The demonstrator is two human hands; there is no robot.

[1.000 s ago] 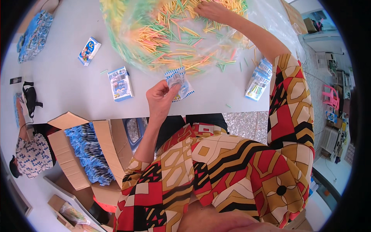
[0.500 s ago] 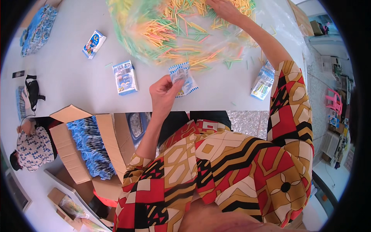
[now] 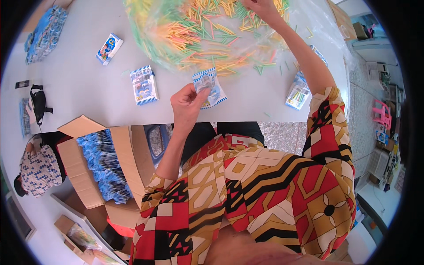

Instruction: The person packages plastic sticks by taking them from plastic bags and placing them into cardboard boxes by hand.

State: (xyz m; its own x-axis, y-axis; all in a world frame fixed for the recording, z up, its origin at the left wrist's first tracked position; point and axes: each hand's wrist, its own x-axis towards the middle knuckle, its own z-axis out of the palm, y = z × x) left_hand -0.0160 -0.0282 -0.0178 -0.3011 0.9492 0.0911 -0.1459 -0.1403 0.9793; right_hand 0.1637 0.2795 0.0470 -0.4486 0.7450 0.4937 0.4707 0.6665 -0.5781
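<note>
Packet point(image 3: 209, 87), small blue-and-white striped, sits at the near edge of the white table point(image 3: 79, 97), pinched at its left side by your left hand point(image 3: 187, 104). Your right hand point(image 3: 261, 8) is up in the pile of coloured sticks point(image 3: 207, 31) lying on clear plastic; can't tell whether its fingers grip any. Another striped packet point(image 3: 143, 85) lies flat to the left, well apart. More packets point(image 3: 300, 90) lie beside your right forearm. Cardboard box point(image 3: 95, 168) of blue packets sits below the table edge.
</note>
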